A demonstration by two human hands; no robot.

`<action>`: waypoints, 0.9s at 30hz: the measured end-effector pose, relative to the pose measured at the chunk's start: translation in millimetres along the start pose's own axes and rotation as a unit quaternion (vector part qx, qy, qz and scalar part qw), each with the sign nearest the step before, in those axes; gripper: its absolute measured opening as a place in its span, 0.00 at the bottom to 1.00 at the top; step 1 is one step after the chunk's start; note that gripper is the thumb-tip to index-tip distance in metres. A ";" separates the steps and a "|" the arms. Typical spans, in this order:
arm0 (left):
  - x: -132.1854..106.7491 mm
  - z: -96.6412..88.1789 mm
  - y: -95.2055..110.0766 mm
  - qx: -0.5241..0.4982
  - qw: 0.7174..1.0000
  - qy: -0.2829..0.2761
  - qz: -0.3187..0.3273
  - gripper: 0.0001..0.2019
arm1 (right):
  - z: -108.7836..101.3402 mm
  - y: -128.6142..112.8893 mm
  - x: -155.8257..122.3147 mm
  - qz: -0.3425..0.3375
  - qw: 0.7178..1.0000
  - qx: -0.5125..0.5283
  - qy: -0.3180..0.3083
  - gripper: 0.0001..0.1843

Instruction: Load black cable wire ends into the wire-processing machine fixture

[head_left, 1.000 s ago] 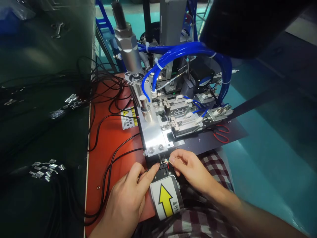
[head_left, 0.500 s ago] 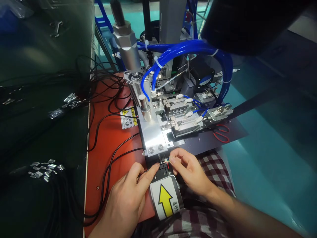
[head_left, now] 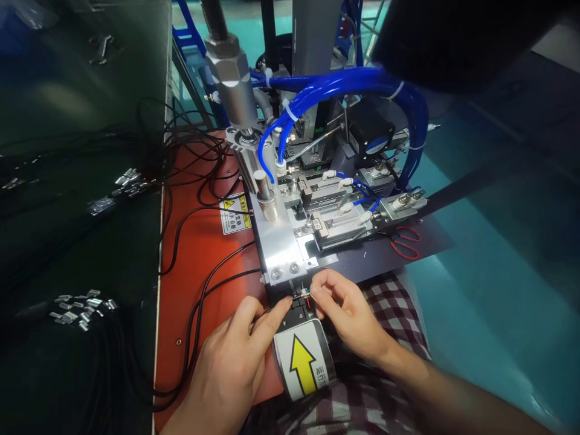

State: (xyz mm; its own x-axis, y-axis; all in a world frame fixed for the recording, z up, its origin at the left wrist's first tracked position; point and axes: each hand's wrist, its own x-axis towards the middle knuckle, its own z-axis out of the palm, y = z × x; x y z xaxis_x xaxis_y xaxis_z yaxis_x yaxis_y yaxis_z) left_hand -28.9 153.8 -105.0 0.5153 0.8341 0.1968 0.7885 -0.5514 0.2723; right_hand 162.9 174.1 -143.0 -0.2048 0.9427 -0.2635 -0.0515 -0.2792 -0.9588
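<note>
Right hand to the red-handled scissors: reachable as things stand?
Probably yes. The scissors lie beyond and right of the right hand, handles exposed, nothing visibly in between; but it seems to pinch thin wires, so it would likely release those first.

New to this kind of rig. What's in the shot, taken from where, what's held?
It's a forward-and-down view from a camera on someone's head; both hands are bare. Ahead is a metal machine with thick blue hoses. The left hand has a fingertip at the end of a black cable; the right hand pinches thin coloured wires there. Silver-tipped cables lie on the dark surface at left. Red-handled scissors lie beyond the right hand. Finer wire detail is too small to read.
</note>
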 end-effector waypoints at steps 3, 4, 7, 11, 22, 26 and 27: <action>0.1 0.0 0.1 0.008 1.000 0.001 0.000 0.21 | 0.0 -0.9 0.3 0.010 1.000 0.002 0.001 0.12; -0.3 0.3 0.2 0.008 1.000 0.000 0.001 0.21 | -0.2 -0.8 0.4 0.012 1.000 0.004 0.000 0.12; -2.1 1.7 0.3 0.005 1.000 0.006 -0.002 0.21 | -0.5 -0.1 0.4 0.015 1.000 0.009 -0.001 0.11; -3.5 2.7 0.1 -0.003 1.000 -0.002 -0.001 0.21 | -0.2 0.8 -0.6 0.009 1.000 -0.009 0.004 0.11; -4.6 4.4 -0.8 -0.002 1.000 -0.001 -0.004 0.21 | 2.9 10.5 -2.9 -0.070 0.994 -0.072 0.038 0.08; -3.2 2.8 -0.3 0.001 1.000 -0.006 0.001 0.22 | 3.3 13.6 -2.8 -0.106 0.988 -0.101 0.051 0.08; -2.4 2.1 0.1 0.000 1.000 -0.005 0.003 0.22 | 3.3 14.0 -2.8 -0.116 0.986 -0.106 0.054 0.07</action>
State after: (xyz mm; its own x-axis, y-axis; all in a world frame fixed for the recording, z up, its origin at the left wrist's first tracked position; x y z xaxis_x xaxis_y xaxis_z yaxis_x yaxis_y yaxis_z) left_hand -29.4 151.8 -107.4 0.5243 0.8304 0.1888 0.7852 -0.5572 0.2701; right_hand 159.5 167.0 -155.3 -0.1066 0.9938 -0.0328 0.1234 -0.0195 -0.9922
